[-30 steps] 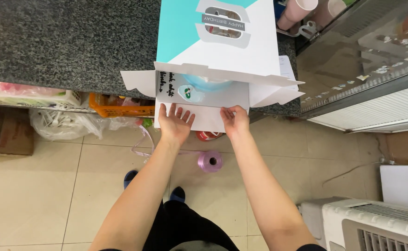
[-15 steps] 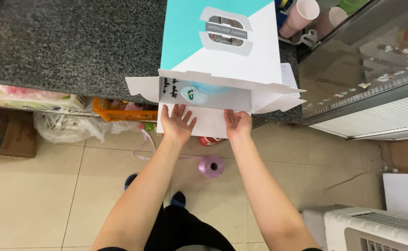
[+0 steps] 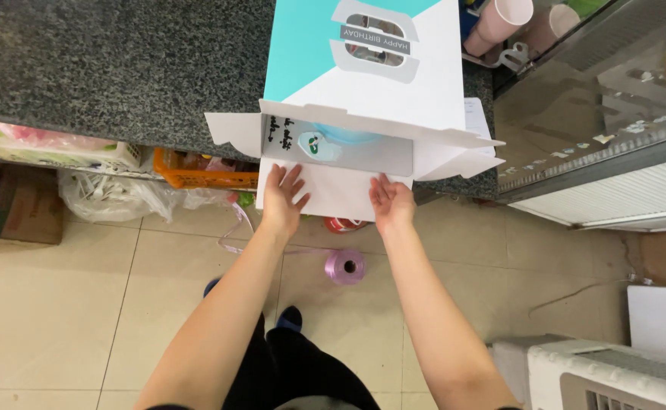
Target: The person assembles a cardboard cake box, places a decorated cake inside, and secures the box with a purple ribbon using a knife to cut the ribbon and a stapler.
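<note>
A teal and white cake box stands at the speckled tabletop edge, its open side facing the person, long axis across. Inside sits a pale blue cake. Both hands, left and right, lie flat and apart on the lowered white front flap. Below the box, a purple ribbon spool lies on the floor.

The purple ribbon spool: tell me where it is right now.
In the head view the purple ribbon spool lies on the tiled floor, below the open white box flap, between the person's forearms and nearer the right hand.
</note>
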